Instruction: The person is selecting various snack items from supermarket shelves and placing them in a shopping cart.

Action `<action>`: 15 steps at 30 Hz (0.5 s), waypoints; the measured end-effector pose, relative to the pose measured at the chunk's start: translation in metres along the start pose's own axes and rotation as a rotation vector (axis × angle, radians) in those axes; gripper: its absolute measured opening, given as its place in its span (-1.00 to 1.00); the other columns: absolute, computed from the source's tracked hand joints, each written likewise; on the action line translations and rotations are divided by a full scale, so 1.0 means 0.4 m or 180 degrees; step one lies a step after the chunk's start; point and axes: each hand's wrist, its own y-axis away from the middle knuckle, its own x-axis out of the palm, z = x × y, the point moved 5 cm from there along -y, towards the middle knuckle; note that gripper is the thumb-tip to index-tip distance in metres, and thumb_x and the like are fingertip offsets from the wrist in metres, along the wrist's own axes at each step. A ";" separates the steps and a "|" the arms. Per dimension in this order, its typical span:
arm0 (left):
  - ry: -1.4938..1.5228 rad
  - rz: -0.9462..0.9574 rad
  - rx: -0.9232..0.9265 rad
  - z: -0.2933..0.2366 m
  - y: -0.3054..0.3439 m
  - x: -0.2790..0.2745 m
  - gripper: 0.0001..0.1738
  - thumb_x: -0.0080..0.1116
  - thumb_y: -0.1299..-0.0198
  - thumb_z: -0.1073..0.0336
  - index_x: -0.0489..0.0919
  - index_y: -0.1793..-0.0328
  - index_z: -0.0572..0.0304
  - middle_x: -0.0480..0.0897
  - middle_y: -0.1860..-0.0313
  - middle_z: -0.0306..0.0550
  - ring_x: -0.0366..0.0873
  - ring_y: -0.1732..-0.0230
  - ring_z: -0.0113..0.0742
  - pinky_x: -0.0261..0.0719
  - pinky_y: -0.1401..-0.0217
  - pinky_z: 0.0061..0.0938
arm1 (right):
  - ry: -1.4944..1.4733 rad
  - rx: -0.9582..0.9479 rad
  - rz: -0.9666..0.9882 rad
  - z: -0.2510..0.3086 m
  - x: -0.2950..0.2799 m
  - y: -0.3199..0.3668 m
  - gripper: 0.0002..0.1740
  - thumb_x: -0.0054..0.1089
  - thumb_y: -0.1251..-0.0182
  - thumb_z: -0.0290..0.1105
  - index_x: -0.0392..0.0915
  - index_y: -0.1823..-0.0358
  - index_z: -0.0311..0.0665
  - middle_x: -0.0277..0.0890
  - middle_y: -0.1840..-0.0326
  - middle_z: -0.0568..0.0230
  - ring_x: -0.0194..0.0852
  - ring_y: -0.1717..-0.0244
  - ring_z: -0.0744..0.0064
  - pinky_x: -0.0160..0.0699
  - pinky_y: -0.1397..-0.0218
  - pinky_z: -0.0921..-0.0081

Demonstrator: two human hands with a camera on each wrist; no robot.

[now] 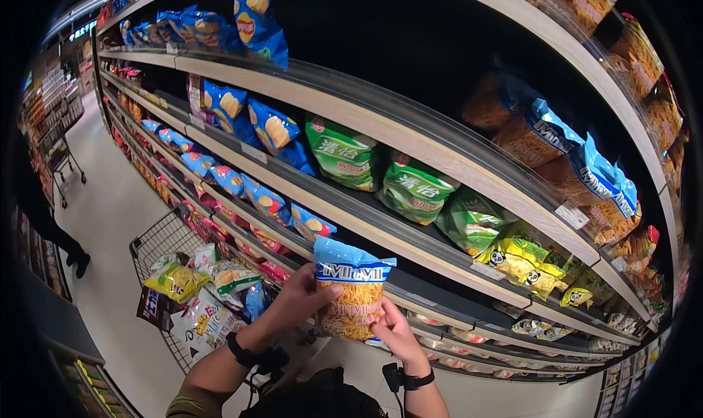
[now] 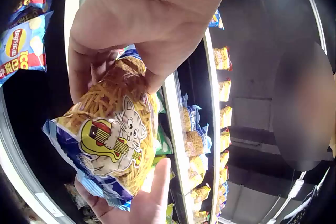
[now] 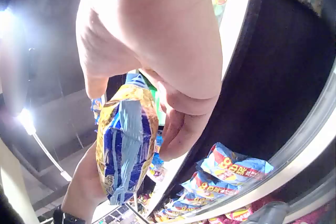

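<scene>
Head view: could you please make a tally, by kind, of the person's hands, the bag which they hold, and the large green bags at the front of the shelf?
Hands: 2
Held bag: 1
Large green bags: 3
Total: 6

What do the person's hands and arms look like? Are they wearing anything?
No gloves on the left hand or the right hand. There's a black left wrist strap and a black right wrist strap, each with a small black box and dark cable. An olive-green sleeve edge shows on the left arm.
</scene>
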 end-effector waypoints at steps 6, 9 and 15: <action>-0.0360 -0.0067 -0.0174 0.038 0.026 -0.006 -0.44 0.44 -0.30 0.15 0.44 -0.26 0.29 0.65 -0.10 -0.10 0.57 -0.15 -0.44 0.58 -0.24 -0.41 | 0.0178 0.0343 -0.0273 -0.026 0.034 0.012 -0.36 0.26 -0.49 -0.49 0.22 -0.52 -0.29 0.55 -0.28 0.33 0.56 -0.17 0.64 0.56 -0.17 0.57; -0.0004 0.0232 -0.0232 0.064 0.034 0.013 -0.40 0.42 -0.31 0.17 0.42 -0.33 0.28 0.64 -0.15 -0.09 0.57 -0.20 -0.41 0.57 -0.28 -0.39 | 0.0234 0.0399 -0.0427 -0.031 0.033 0.028 -0.45 0.27 -0.50 -0.46 0.30 -0.44 -0.29 0.57 -0.23 0.35 0.56 -0.12 0.67 0.57 -0.14 0.59; 0.0224 0.0479 -0.0541 0.105 0.050 0.033 -0.40 0.38 -0.32 0.24 0.42 -0.40 0.27 0.66 -0.20 -0.08 0.61 -0.21 -0.37 0.58 -0.31 -0.36 | 0.0399 0.0493 -0.0597 -0.037 0.025 0.051 -0.55 0.27 -0.52 -0.43 0.38 -0.34 -0.28 0.60 -0.13 0.40 0.55 -0.03 0.72 0.56 -0.08 0.62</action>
